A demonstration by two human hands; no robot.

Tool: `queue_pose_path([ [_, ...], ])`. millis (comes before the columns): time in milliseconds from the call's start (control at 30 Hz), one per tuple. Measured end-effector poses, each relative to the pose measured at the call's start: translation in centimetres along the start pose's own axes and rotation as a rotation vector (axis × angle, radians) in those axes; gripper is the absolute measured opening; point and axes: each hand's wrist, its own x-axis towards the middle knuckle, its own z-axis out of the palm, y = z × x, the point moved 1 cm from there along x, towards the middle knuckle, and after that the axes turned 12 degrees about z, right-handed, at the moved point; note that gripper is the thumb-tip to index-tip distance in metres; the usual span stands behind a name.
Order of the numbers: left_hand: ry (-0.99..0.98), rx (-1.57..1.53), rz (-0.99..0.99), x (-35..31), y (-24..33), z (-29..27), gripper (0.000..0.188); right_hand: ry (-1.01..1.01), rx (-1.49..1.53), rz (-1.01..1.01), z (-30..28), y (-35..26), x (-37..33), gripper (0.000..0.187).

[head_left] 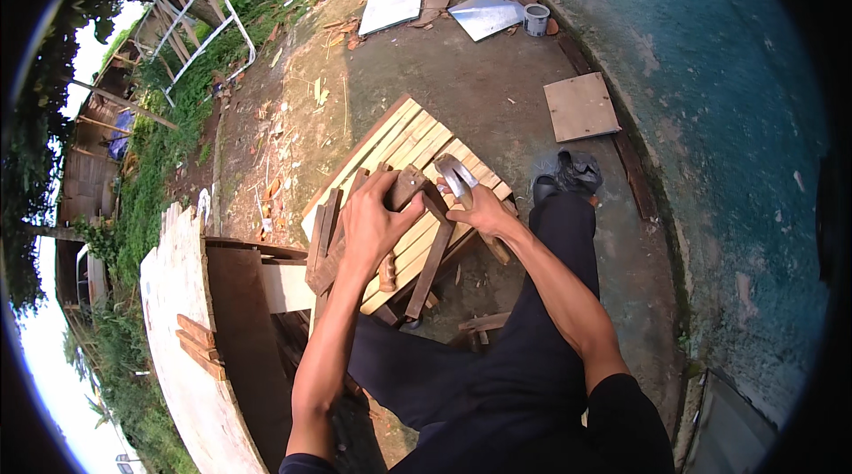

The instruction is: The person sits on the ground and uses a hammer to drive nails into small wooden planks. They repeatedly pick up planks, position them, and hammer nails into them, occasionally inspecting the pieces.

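Observation:
My right hand [482,211] is closed round a claw hammer [455,174], its metal head up over the slats and its wooden handle slanting down toward my thigh. My left hand [369,215] grips a dark brown wooden block [409,187], thumb and fingers spread across it. Joined or laid against that block, a dark wooden strip [430,268] runs down toward my knees. More dark wood pieces [327,234] lie left of my left hand, partly hidden by it. Beneath everything is a pale slatted bench top [417,138]. Beside my left wrist shows a brown wooden tool handle [387,272].
At the left stands a worn pale board [182,323] with small wood strips [201,345] on it. A square wooden panel [581,107] lies by the blue wall [710,119]. Farther off are white panels [391,6], a paint bucket [536,19] and a white metal frame [213,21].

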Motion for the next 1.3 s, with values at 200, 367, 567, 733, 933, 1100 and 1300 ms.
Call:
queue_pose_path([
  [200, 0.063, 0.001, 0.136, 0.6, 1.4, 0.7, 0.044, 0.041, 0.084, -0.06, -0.7, -3.3, -1.7, 0.058],
  [367, 0.025, -0.049, 0.226, 2.1, 2.5, 1.0, 0.044, 0.115, -0.14, -0.154, -4.6, -4.7, -1.9, 0.039],
  [567, -0.003, -0.068, 0.211, 4.1, 3.2, 2.1, 0.044, 0.2, -0.134, -0.119, -5.8, -4.2, -1.7, 0.043],
  [733, -0.003, -0.061, 0.233, 4.4, 3.4, 2.4, 0.05, 0.221, -0.058, -0.16, -5.9, -4.6, -1.8, 0.038],
  [933, -0.139, -0.056, 0.17, 4.8, 3.6, 1.8, 0.052, 0.233, -0.095, -0.093, -6.4, -4.8, -2.1, 0.045],
  [1100, -0.032, -0.078, 0.228, 4.8, 3.7, 2.1, 0.047, 0.268, -0.087, -0.186, -6.7, -3.8, -1.6, 0.042],
  [1300, -0.035, -0.126, 0.204, 4.5, 3.4, 2.9, 0.043, 0.305, -0.105, -0.123, -6.6, -2.6, -1.4, 0.043],
])
